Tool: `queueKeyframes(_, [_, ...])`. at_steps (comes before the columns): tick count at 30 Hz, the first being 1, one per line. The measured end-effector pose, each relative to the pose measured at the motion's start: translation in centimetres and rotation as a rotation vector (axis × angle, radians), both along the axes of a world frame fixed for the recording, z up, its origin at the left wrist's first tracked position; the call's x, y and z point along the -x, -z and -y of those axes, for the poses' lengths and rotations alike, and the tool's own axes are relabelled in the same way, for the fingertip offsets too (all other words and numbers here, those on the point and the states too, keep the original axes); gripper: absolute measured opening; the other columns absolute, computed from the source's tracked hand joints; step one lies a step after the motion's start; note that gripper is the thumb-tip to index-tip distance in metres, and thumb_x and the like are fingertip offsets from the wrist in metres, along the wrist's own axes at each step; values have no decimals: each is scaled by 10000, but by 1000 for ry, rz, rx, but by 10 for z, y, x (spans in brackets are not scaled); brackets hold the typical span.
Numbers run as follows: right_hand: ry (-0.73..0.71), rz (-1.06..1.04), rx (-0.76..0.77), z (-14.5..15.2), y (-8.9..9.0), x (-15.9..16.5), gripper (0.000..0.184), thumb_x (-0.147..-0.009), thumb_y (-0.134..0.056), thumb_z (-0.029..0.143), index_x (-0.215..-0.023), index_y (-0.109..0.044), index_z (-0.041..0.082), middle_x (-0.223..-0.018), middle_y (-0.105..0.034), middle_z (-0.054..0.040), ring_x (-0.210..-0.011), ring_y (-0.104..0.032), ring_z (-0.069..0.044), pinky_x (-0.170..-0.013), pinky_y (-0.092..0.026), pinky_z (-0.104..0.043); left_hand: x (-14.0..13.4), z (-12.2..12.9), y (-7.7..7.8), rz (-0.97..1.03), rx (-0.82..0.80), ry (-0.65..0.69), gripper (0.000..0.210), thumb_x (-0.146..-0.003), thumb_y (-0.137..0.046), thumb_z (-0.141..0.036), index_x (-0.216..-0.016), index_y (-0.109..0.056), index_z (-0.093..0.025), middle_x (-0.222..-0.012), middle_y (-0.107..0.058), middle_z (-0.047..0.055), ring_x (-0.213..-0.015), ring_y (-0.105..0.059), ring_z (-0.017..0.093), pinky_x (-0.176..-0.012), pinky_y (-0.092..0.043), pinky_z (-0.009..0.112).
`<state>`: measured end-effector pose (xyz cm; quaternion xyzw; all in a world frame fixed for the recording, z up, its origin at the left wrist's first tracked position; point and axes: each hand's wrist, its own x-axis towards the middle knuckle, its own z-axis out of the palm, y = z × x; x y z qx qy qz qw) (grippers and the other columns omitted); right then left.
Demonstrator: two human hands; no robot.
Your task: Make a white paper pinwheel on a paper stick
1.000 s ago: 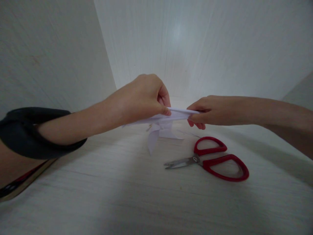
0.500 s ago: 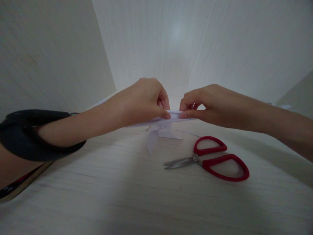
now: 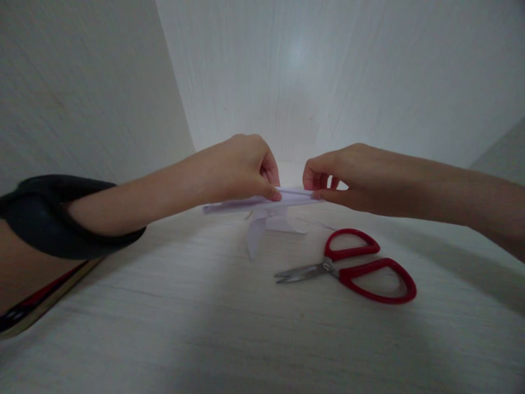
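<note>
A folded strip of white paper (image 3: 293,195) stretches between my two hands, a little above the table. My left hand (image 3: 248,169) pinches it between thumb and fingers near its middle, and its free end sticks out below that wrist. At the right end, my right hand (image 3: 338,175) grips the paper with thumb and curled fingertips. Beneath the strip lies a white paper pinwheel (image 3: 258,223) with bent blades, partly hidden by the strip. Red-handled scissors (image 3: 328,266) rest in front of my right hand, blades slightly apart and pointing left.
Around my left wrist is a dark band (image 3: 74,219). A flat, dark and red object with a tan edge (image 3: 53,298) lies at the lower left, partly under my arm. Pale wood-grain panels (image 3: 287,82) rise behind and beside the pale table (image 3: 229,328).
My right hand has slid slightly right, so the gap between the hands is wider and more of the strip shows. My left hand has shifted a little left and down. The scissors stay put.
</note>
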<state>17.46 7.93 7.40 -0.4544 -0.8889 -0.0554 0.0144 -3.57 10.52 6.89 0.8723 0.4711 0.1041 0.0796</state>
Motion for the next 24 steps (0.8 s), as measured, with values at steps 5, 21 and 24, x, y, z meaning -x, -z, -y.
queueKeyframes(5, [22,68,-24,3,4,7,133,-791,-556,176,-866,-665,190,-801,-661,-26,-606,-536,-132,-524,-300,-249,1,-4,2,-20,10,3,278,-638,-664,-447,-717,-746,-194,-549,-638,-25,-472,-520,100,-487,-258,247])
queueKeyframes(21, [-115,-157,-167,10,12,24,205,-861,-537,195,-669,-596,153,-614,-602,2,-524,-463,-90,-545,-277,-240,-14,23,2,-42,-88,100,330,-779,-522,-407,-734,-731,-155,-580,-609,-5,-511,-422,80,-500,-230,236])
queueKeyframes(24, [-106,-155,-181,11,14,26,173,-831,-560,166,-659,-572,146,-629,-581,-3,-544,-457,-89,-546,-274,-231,-15,24,4,-49,-56,105,306,-777,-543,-393,-769,-749,-167,-607,-626,-3,-520,-451,87,-515,-253,236])
